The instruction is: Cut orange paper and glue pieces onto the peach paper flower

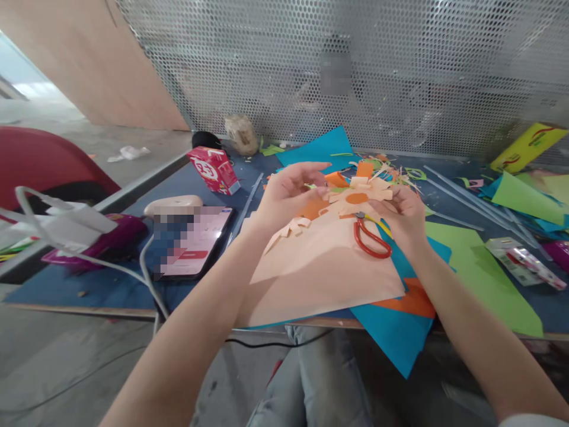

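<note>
A peach paper flower (342, 204) with an orange round centre is held up over the table. My right hand (404, 216) grips its right edge, thumb in front. My left hand (293, 193) is at the flower's left side, fingers partly curled and apart from the thumb; whether the thumb touches a petal I cannot tell. Just below the flower, scissors with red handles (372, 240) lie on a large peach sheet (320, 279). Cut peach strips (287, 232) rest near my left wrist. Behind the fingers is a rolled orange paper piece (336, 179).
Blue sheets (395, 341) and a green sheet (484, 279) lie at the right, beside clear glue sticks (471, 196). A phone (202, 243), a red box (214, 171) and white cables (144, 261) are leftward. Perforated metal (275, 65) borders the table's back.
</note>
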Demonstrator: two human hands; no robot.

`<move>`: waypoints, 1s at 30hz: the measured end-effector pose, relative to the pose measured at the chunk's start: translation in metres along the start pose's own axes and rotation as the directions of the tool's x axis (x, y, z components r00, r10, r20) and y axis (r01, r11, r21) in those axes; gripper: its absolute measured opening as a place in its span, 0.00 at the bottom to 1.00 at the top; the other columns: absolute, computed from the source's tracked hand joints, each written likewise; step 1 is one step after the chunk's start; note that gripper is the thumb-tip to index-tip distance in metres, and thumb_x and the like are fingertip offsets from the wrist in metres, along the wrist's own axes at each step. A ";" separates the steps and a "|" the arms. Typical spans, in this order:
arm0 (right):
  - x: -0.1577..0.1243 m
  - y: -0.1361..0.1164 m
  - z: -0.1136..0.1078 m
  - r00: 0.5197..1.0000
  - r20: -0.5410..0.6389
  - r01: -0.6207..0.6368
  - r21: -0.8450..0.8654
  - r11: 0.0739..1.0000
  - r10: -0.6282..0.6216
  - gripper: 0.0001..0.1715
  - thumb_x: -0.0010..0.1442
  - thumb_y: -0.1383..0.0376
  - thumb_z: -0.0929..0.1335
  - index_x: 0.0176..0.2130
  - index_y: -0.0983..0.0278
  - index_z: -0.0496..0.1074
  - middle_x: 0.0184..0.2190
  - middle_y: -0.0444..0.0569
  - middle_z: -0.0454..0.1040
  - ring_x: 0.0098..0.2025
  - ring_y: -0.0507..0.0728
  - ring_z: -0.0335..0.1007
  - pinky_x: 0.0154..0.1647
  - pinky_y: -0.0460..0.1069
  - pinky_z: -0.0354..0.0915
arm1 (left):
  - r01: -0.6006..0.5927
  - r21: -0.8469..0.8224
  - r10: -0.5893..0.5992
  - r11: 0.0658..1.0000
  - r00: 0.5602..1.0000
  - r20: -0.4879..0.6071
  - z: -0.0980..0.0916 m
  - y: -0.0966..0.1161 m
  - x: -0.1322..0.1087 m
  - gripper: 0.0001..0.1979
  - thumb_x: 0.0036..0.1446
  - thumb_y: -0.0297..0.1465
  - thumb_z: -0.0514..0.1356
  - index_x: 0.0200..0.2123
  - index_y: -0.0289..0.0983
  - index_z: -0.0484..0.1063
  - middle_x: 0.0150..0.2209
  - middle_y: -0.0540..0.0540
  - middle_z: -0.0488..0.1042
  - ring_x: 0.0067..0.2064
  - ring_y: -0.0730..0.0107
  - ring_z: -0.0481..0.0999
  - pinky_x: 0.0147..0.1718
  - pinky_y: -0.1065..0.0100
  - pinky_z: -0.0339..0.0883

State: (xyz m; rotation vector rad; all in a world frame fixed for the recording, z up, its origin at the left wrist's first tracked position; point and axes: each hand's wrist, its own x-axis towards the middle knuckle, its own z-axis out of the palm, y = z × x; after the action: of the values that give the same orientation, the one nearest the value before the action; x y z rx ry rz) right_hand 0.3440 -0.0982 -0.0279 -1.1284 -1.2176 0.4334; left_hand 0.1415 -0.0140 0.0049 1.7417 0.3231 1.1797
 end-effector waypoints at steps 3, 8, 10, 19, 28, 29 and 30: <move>0.000 0.000 0.000 1.000 -0.011 0.005 -0.019 1.000 -0.005 0.13 0.45 0.63 0.72 0.27 0.59 0.63 0.26 0.39 0.70 0.32 0.52 0.70 0.36 0.49 0.67 | 0.050 -0.023 -0.049 0.998 0.998 0.049 0.000 -0.004 -0.001 0.19 0.45 0.33 0.65 0.42 0.37 0.71 0.35 0.46 0.75 0.37 0.69 0.76 0.37 0.68 0.71; -0.001 -0.004 0.000 0.993 0.012 0.116 -0.235 0.965 -0.117 0.13 0.47 0.64 0.71 0.34 0.59 0.65 0.31 0.42 0.72 0.35 0.54 0.71 0.37 0.51 0.67 | 0.035 -0.020 -0.033 0.999 0.997 0.076 0.003 -0.008 -0.002 0.17 0.45 0.31 0.65 0.41 0.36 0.71 0.35 0.45 0.75 0.37 0.70 0.76 0.38 0.68 0.70; -0.002 -0.007 0.000 0.975 0.044 0.218 -0.407 0.887 -0.219 0.11 0.48 0.66 0.70 0.34 0.59 0.67 0.32 0.44 0.73 0.36 0.55 0.70 0.37 0.51 0.66 | 0.036 -0.018 -0.035 0.999 0.997 0.064 0.003 -0.007 -0.003 0.17 0.44 0.30 0.65 0.40 0.36 0.72 0.34 0.45 0.76 0.36 0.70 0.76 0.36 0.69 0.71; -0.002 -0.013 -0.004 0.823 0.196 0.542 -0.552 0.634 -0.533 0.06 0.52 0.70 0.67 0.29 0.58 0.68 0.31 0.43 0.75 0.38 0.56 0.70 0.42 0.55 0.63 | 0.070 -0.117 -0.079 0.991 0.994 -0.074 -0.002 -0.011 0.001 0.16 0.41 0.32 0.67 0.36 0.37 0.73 0.26 0.48 0.76 0.31 0.70 0.77 0.34 0.68 0.72; -0.006 -0.018 -0.013 0.541 0.397 0.763 -0.603 0.234 -0.741 0.07 0.55 0.66 0.67 0.33 0.51 0.68 0.35 0.38 0.76 0.38 0.55 0.67 0.41 0.54 0.60 | -0.065 0.059 0.068 0.996 0.997 -0.047 0.001 0.005 -0.002 0.15 0.42 0.35 0.67 0.36 0.38 0.72 0.26 0.48 0.77 0.33 0.69 0.77 0.38 0.66 0.71; -0.007 -0.018 -0.013 0.544 0.407 0.755 -0.619 0.217 -0.734 0.07 0.54 0.65 0.67 0.33 0.51 0.68 0.35 0.37 0.76 0.37 0.55 0.67 0.40 0.54 0.60 | -0.078 0.102 0.076 0.992 0.997 0.030 0.003 0.008 -0.004 0.15 0.43 0.34 0.66 0.36 0.38 0.72 0.27 0.47 0.77 0.35 0.67 0.77 0.39 0.65 0.71; -0.008 -0.019 -0.013 0.550 0.407 0.745 -0.634 0.208 -0.729 0.06 0.55 0.65 0.67 0.32 0.51 0.68 0.35 0.37 0.76 0.37 0.55 0.67 0.40 0.54 0.60 | -0.092 0.136 0.080 0.986 0.993 0.088 0.005 0.011 -0.006 0.14 0.44 0.34 0.66 0.36 0.38 0.73 0.28 0.47 0.77 0.37 0.67 0.77 0.41 0.64 0.70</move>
State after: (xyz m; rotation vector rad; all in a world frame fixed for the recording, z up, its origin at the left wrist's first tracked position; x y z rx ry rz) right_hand 0.3476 -0.1180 -0.0147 -1.0200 -1.8780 -0.9638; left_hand 0.1397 -0.0259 0.0100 1.9380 0.2894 1.1659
